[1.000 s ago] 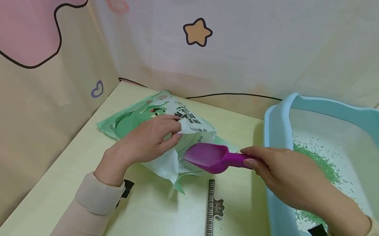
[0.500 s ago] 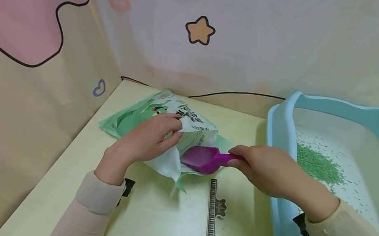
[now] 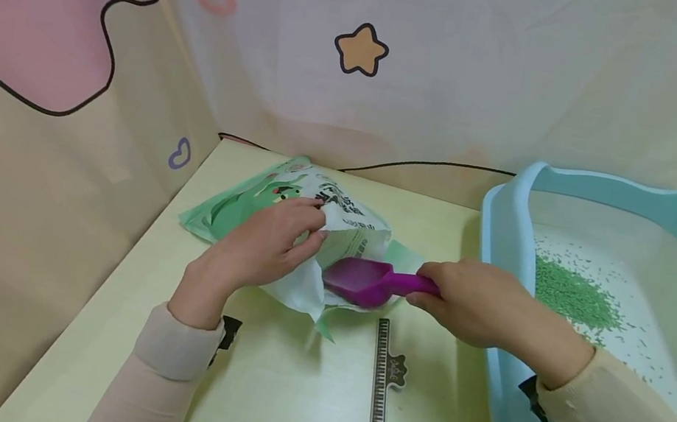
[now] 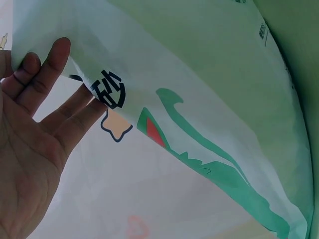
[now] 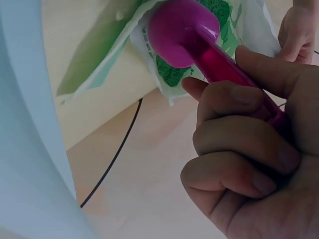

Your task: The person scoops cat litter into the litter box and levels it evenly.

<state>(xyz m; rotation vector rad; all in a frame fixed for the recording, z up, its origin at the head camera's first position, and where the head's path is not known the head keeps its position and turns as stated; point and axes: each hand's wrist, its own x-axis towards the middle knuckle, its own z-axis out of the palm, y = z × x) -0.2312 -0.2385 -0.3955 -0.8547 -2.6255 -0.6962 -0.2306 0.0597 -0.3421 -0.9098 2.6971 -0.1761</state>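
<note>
My left hand [image 3: 269, 240] pinches the upper lip of a green and white plastic bag [image 3: 354, 217] that lies on the table with its mouth facing right. In the left wrist view, fingers [image 4: 57, 57] lie along the bag's edge. My right hand [image 3: 478, 301] grips the handle of a purple scoop [image 3: 360, 282], whose bowl is at the bag's mouth with its tip inside. The right wrist view shows the scoop's rounded underside and green pellets [image 5: 172, 74] in the bag around it. The bowl looks to hold no pellets.
A light blue litter box [image 3: 504, 224] stands at the right, with green pellets [image 3: 574, 291] scattered over its white floor. On the table [image 3: 290, 419] in front of the bag lies a long dark sealing clip [image 3: 381, 375]. A printed cloth hangs behind and to the left.
My right hand has moved left with the scoop, bringing its bowl lower and a little further into the bag's mouth. The left hand keeps its hold on the bag.
</note>
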